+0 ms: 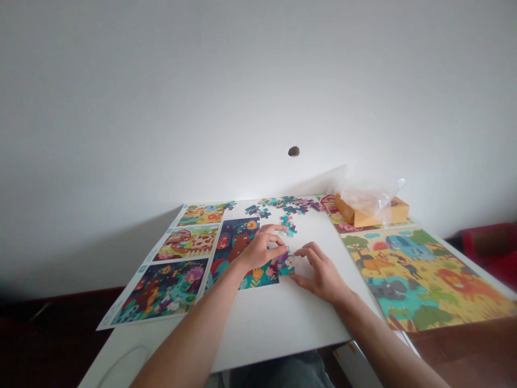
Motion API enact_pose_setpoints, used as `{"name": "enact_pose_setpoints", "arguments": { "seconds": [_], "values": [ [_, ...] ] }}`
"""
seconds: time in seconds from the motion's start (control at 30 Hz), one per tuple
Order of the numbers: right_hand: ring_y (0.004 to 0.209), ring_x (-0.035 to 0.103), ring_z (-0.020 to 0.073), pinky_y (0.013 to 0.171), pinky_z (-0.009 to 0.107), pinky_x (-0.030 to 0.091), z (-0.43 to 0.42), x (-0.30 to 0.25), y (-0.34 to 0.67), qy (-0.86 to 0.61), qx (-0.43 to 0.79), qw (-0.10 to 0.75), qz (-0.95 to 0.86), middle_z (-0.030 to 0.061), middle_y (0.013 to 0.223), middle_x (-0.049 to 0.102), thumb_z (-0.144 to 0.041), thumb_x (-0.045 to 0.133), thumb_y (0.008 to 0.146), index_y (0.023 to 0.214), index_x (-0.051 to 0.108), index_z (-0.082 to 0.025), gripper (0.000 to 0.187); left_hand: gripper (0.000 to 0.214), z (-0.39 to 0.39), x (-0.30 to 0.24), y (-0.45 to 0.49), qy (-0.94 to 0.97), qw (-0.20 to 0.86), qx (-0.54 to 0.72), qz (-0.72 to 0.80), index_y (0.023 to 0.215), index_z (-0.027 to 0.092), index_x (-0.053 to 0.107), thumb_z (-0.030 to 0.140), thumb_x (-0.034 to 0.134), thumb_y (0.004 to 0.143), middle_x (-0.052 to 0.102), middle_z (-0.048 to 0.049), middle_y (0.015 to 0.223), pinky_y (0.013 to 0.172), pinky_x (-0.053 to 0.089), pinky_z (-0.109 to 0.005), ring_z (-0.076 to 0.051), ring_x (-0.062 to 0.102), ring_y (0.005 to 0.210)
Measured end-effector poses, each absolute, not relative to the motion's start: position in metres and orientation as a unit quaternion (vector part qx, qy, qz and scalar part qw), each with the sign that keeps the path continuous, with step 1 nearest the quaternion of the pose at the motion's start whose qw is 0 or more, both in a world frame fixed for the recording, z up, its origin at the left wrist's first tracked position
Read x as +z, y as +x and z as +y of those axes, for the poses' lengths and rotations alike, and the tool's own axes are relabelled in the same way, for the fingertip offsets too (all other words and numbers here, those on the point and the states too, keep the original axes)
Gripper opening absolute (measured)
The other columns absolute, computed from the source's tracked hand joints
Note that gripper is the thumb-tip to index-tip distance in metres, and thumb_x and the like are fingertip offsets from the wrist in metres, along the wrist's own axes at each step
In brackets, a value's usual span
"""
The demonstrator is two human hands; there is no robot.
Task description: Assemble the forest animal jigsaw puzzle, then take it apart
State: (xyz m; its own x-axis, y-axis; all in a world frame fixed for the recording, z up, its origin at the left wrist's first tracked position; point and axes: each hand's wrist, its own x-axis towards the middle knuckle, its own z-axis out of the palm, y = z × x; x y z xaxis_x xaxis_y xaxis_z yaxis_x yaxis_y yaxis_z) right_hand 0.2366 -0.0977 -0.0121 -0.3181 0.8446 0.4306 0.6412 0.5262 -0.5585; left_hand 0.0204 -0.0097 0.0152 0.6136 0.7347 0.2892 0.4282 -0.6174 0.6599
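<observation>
Clock: the bear puzzle is the middle, and 12 points at the wall.
Bear puzzle: your puzzle (234,245) lies flat on the desk (250,323), partly built, with a brown bear, dark blue sky and bright plants.
End pieces: a small teal and purple bit (286,264) sits at 3 o'clock, right at the puzzle's edge, between your hands.
Left hand: your left hand (264,250) lies over the puzzle, fingers bent, thumb and first finger narrow at the top of the small bit; you cannot tell if they pinch it.
Right hand: your right hand (323,272) is at 3 o'clock, thumb and first finger wide apart beside the bit's right edge.
Loose pieces: a bumpy spread of knobbly pieces (291,205) lies at 1 o'clock, with a little bunch (288,223) just by your left fingertips.
Paper sheet: at 9 o'clock, a thin sheet (186,242) shows three printed pictures.
Animal picture: at 3 o'clock, past your right hand, a big flat picture (420,277) has a lion and an elephant.
Box: at 2 o'clock, an orange card box (345,211) carries a crinkly clear plastic bag (369,195).
Wall: smooth and pale, with a roundish dark hole (293,151) near 12 o'clock.
</observation>
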Motion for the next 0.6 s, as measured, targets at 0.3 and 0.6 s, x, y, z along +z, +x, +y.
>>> {"name": "enact_pose_setpoints", "arguments": {
  "seconds": [0.3, 0.6],
  "values": [
    [0.095, 0.06, 0.0203, 0.083, 0.033, 0.054, -0.0953, -0.0167, 0.2372, -0.455, 0.138, 0.372, -0.797, 0.0087, 0.11, 0.055, -0.04, 0.066, 0.085, 0.119, 0.053, -0.025, 0.039, 0.022, -0.0094, 0.0165, 0.0204, 0.841, 0.303, 0.288, 0.343, 0.075, 0.023, 0.073, 0.037, 0.061, 0.086, 0.057, -0.0029, 0.138, 0.115, 0.032, -0.045, -0.026, 0.047, 0.131],
    [0.098, 0.059, 0.0209, 0.085, 0.034, 0.053, -0.0946, -0.0164, 0.2387, -0.457, 0.153, 0.363, -0.798, 0.0092, 0.114, 0.053, -0.039, 0.067, 0.083, 0.122, 0.054, -0.025, 0.043, 0.021, -0.0071, 0.0127, 0.0198, 0.836, 0.31, 0.288, 0.349, 0.074, 0.022, 0.073, 0.036, 0.062, 0.085, 0.058, -0.0032, 0.137, 0.115, 0.031, -0.046, -0.026, 0.048, 0.129]
  ]
}}
